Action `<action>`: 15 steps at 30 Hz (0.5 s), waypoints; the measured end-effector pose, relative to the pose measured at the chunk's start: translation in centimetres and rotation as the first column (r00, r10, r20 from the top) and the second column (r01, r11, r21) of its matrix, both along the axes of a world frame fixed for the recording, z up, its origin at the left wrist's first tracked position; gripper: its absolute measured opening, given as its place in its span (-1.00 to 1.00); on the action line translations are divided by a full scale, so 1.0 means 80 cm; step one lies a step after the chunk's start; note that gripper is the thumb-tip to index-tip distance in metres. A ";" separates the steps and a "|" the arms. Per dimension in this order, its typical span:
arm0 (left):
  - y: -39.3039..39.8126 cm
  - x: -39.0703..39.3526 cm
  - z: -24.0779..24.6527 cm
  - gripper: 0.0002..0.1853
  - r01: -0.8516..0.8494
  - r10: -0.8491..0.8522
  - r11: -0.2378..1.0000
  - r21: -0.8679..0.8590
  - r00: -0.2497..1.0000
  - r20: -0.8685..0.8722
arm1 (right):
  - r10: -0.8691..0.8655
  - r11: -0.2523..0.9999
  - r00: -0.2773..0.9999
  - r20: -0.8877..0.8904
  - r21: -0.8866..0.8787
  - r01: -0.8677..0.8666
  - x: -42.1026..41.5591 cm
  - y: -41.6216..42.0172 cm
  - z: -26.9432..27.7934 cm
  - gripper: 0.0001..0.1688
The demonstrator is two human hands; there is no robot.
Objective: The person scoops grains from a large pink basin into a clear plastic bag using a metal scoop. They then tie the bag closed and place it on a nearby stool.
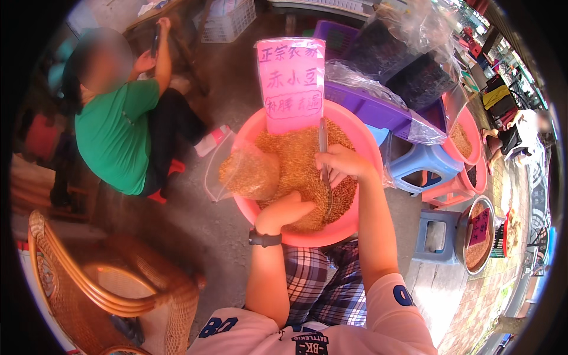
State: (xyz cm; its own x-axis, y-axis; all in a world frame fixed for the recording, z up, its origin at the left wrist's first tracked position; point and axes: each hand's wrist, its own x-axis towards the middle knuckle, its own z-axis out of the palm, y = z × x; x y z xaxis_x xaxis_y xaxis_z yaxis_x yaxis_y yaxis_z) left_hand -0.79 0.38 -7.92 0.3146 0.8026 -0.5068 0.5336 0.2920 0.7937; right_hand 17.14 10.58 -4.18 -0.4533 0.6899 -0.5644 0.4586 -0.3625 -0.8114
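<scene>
Before me is a pink plastic tub (370, 146) of small, golden to reddish-brown beans (306, 151). My right hand (344, 164), over the tub's right side, grips a long metal spoon (323, 135). Its handle points away from me, and its lower end lies among darker beans. My left hand (286, 212), wearing a dark wristband, rests on the beans near the front, its fingers partly hidden. Above it, a clear plastic bag (250, 173) filled with similar beans lies across the tub's left side. A pink handwritten sign (290, 84) stands upright at the back.
At left, a person in green (117, 133) sits holding a phone. A wicker chair (102, 293) stands at lower left. Blue stools (424, 166), a purple basket (368, 102) and a metal basin (463, 239) of reddish goods are on the right.
</scene>
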 end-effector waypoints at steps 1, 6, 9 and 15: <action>0.001 0.002 0.000 -0.58 -0.022 0.022 1.000 0.014 0.999 0.030 | -0.099 0.994 0.995 -0.028 0.032 0.100 0.000 0.002 -0.001 -0.63; 0.005 0.013 0.018 -0.55 -0.322 0.264 0.883 0.341 0.942 0.207 | -0.408 0.727 0.836 -0.367 0.423 0.540 0.006 0.014 -0.010 -0.57; 0.002 0.010 0.031 -0.48 -0.442 0.364 0.810 0.385 0.894 0.260 | -0.531 0.394 0.718 -0.451 0.619 0.680 0.003 0.015 -0.009 -0.58; -0.008 0.005 0.039 -0.62 -0.334 0.287 0.919 0.208 0.931 0.226 | -0.566 0.097 0.617 -0.547 0.699 0.709 0.005 0.010 -0.006 -0.64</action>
State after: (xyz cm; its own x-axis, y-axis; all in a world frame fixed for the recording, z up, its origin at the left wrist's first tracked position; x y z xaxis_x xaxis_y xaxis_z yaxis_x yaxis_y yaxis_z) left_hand -0.42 -0.26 -4.78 0.0999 0.9646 -0.2442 0.2816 0.2080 0.9367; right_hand 17.57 11.37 -4.67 0.4024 0.7857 0.4697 0.3036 0.3695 -0.8782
